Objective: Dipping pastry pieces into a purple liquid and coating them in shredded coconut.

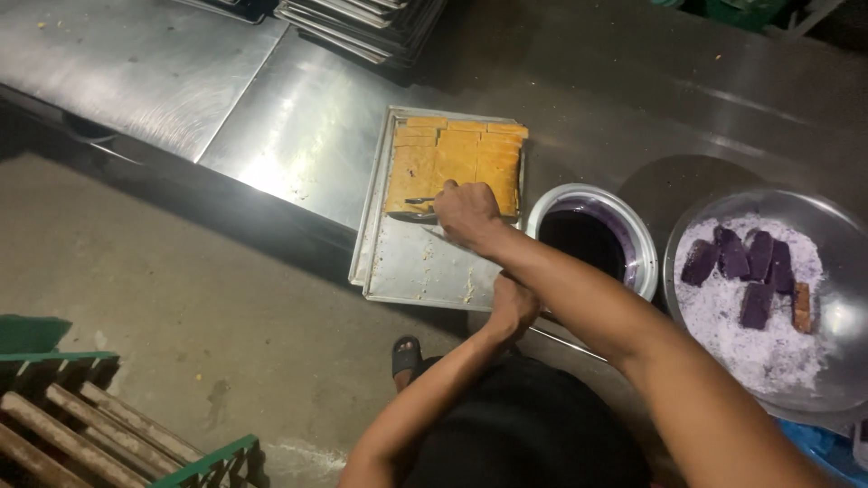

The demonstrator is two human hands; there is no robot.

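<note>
Left hand point(512, 305) half behind forearm

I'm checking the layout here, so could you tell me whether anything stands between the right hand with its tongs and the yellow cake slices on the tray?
Nothing visible does: the right hand holds the tongs right at the near edge of the yellow cake slices.

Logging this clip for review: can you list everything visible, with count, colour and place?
Baking tray: one, silver, on counter edge.
Cake slab: one, yellow, cut in pieces, tray's far end.
Tongs: one, metal, at the cake's near edge.
Bucket: one, white, purple liquid, right of tray.
Bowl: one, metal, pale crumbs, far right.
Coated pieces: about six, purple, in bowl.
Stacked trays: several, silver, top.
Crate: green, bottom left.
Left hand: steadies tray's near edge.
Right hand: grips tongs.
</note>
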